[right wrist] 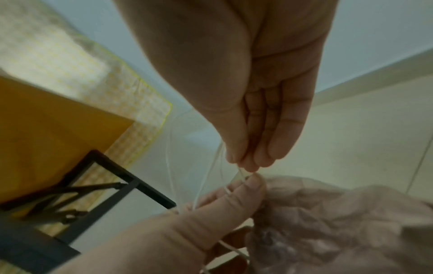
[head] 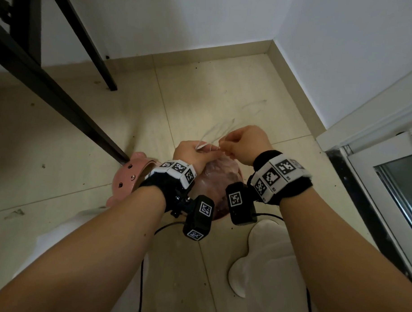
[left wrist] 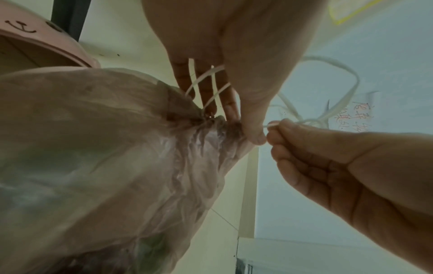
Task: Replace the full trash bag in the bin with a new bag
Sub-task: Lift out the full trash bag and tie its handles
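A pink bin stands on the floor with its lid point(head: 127, 176) swung open to the left. A full translucent trash bag point(head: 219, 175) sits in it, its neck gathered tight point(left wrist: 206, 118). Just above the neck, my left hand point(head: 207, 151) has the white drawstring point(left wrist: 211, 83) looped across its fingers, and its thumb point(left wrist: 253, 129) lies against the gathered plastic. My right hand point(head: 224, 146) pinches a strand of the drawstring point(left wrist: 271, 125) between thumb and fingertips right beside the left thumb. Loose loops of string point(head: 221, 129) arch up beyond both hands.
Black metal table legs point(head: 62, 85) slant down at the left, one foot close to the bin lid. A white foot point(head: 262, 258) stands near the bin on the tiled floor. Walls meet in a corner ahead; a sliding door frame point(head: 372, 185) runs along the right.
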